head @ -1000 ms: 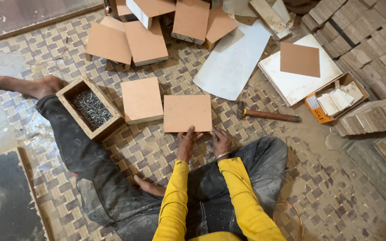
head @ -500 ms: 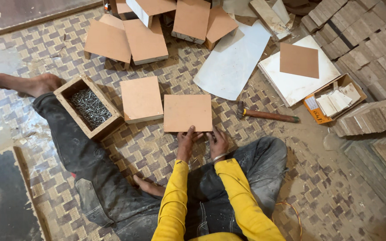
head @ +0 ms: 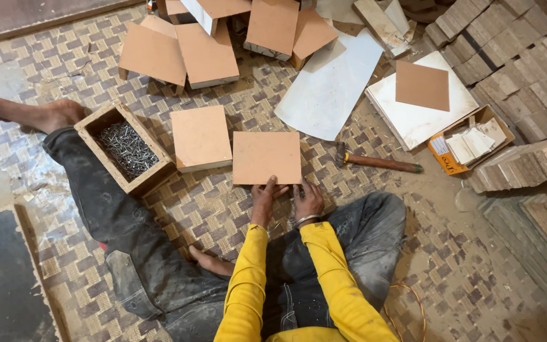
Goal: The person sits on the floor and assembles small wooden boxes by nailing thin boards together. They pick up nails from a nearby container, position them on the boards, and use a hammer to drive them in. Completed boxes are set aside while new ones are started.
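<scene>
While the flat square brown fibreboard panel (head: 266, 158) lies on the woven mat (head: 223, 209), left hand (head: 264, 197) fingertips curl over its near edge; right hand (head: 309, 199), loosely bent, touches its corner.
</scene>
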Demonstrator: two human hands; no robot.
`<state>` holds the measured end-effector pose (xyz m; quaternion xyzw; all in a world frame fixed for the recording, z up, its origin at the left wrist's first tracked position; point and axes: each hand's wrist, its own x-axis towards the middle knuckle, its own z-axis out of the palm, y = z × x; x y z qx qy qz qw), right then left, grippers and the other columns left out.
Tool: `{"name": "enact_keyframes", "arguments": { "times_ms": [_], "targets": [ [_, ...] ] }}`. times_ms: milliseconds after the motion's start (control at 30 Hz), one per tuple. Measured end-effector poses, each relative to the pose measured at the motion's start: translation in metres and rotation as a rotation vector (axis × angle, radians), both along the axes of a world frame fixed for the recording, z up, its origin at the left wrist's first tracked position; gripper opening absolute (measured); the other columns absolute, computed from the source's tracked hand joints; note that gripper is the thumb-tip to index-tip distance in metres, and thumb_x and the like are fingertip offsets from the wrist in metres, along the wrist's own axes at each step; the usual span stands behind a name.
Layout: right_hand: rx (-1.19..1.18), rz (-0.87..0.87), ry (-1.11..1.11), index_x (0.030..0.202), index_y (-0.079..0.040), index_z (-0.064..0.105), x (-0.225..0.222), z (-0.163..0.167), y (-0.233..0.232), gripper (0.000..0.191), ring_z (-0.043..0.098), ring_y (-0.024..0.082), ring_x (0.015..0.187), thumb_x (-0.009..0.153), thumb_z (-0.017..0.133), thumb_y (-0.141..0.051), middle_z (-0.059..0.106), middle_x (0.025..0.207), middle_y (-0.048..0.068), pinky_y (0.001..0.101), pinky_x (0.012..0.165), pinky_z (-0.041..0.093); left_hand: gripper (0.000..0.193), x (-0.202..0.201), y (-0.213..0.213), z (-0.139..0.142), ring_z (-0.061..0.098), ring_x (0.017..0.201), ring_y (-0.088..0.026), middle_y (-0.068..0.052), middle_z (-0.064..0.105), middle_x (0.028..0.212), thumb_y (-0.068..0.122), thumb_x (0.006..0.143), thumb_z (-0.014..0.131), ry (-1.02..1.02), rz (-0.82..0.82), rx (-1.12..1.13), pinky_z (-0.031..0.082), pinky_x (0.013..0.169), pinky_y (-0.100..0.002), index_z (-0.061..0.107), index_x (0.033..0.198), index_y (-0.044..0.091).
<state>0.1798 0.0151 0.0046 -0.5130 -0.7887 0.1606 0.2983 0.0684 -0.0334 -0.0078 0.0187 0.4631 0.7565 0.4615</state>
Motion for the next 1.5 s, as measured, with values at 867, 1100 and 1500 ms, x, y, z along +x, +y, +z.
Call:
{"name": "enact_keyframes", "arguments": {
  "times_ms": [867,1100,1500],
  "targets": [
    [0.057,0.005,0.140,0.120,-0.013,0.073,0.004,-0.010,-0.001,0.024,0.064,0.031,0.119,0.102,0.067,-0.026,0.072,0.125,0.012,0.0463,0.104,0.051,0.046,0.001,0.002,0.003,0.074,0.101,-0.037,-0.028,0.066,0.120,0.018,0.096,0.068,-0.036,0.030,0.007,0.065,0.087,-0.043,0.049,0.128,-0.009],
    [0.194,0.168,-0.270,0.131,-0.014,0.069,0.004,0.002,0.001,0.046,0.052,0.039,0.125,0.085,0.073,-0.017,0.056,0.134,0.020,0.0485,0.097,0.050,0.043,-0.001,-0.002,0.005,0.076,0.087,-0.032,-0.019,0.073,0.109,0.024,0.095,0.068,0.007,-0.006,-0.108,0.065,0.081,-0.044,0.056,0.125,-0.004],
    [0.151,0.182,-0.214,0.129,-0.016,0.072,0.002,-0.009,0.005,0.046,0.053,0.036,0.121,0.083,0.074,-0.011,0.060,0.125,0.014,0.0463,0.089,0.053,0.009,-0.195,-0.088,0.063,0.065,0.086,-0.027,-0.013,0.069,0.091,0.003,0.100,0.060,1.353,0.440,-0.928,0.056,0.082,-0.040,0.067,0.095,0.004]
  ]
}}
